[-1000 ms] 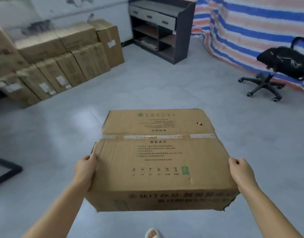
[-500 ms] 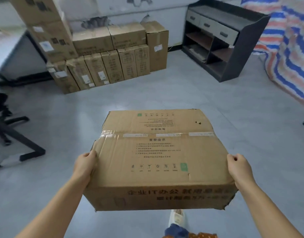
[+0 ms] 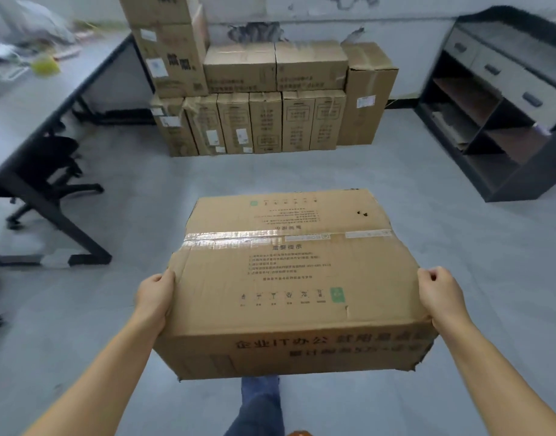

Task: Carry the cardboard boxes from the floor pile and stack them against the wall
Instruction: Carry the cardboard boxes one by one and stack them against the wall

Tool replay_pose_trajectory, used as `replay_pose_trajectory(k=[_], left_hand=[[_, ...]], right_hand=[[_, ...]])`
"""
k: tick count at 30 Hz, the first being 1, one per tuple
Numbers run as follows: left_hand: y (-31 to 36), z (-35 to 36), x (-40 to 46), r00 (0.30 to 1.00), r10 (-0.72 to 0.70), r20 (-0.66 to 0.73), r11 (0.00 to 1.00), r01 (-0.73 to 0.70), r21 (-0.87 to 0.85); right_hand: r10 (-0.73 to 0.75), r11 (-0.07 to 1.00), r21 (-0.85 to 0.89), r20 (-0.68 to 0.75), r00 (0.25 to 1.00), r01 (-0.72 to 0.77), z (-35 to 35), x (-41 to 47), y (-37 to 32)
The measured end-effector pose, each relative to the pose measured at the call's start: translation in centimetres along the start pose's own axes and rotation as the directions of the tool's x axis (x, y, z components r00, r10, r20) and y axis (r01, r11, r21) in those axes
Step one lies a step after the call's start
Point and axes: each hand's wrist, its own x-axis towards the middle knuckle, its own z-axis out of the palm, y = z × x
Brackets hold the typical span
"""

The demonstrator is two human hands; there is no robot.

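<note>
A wide flat cardboard box (image 3: 289, 278) with taped top seam and printed text is held in the air in front of me. My left hand (image 3: 155, 298) grips its left side and my right hand (image 3: 438, 294) grips its right side. Straight ahead, a stack of cardboard boxes (image 3: 270, 99) stands against the white wall: a row of upright boxes on the floor, two boxes laid across them, a taller box at the right and a higher pile at the left. My leg in blue trousers (image 3: 257, 404) shows under the held box.
A grey desk (image 3: 34, 102) with black legs stands at the left, a black office chair (image 3: 53, 165) under it. A dark shelf unit with grey drawers (image 3: 496, 99) stands at the right. Grey tiled floor (image 3: 301, 171) lies between me and the stack.
My view has swung left, bringing the stack at the wall from the left side to straight ahead and nearer. The striped tarp and far chair left the view. Both hands keep the same hold.
</note>
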Motion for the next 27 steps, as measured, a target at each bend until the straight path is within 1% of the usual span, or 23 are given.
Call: replay_pose_trajectory(k=[3,10,18,27], left_hand=[[2.9,1.0,5.7,1.000,-0.020,-0.022,1.000,0.020,-0.023],[13.2,1.9,18.6,0.998,-0.009,-0.064,0.999,0.006,-0.051],[22.1,2.6,30.3,0.998,-0.013,-0.066,1.000,0.012,-0.008],[33.2,7.8,45.7,0.990,-0.016,-0.143,0.999,0.011,-0.035]], right_hand=[[-0.016,1.000,0.004,0.009,1.000,0.016,3.4,4.6,-4.3],[-0.008,1.000,0.017,-0.012,1.000,0.008,10.1,14.5,-15.4],[-0.050,0.999,0.012,0.013,0.999,0.050,16.2,24.1,-27.1],[-0.097,0.995,0.033,0.072,0.993,0.095,24.6,40.8,-40.2]])
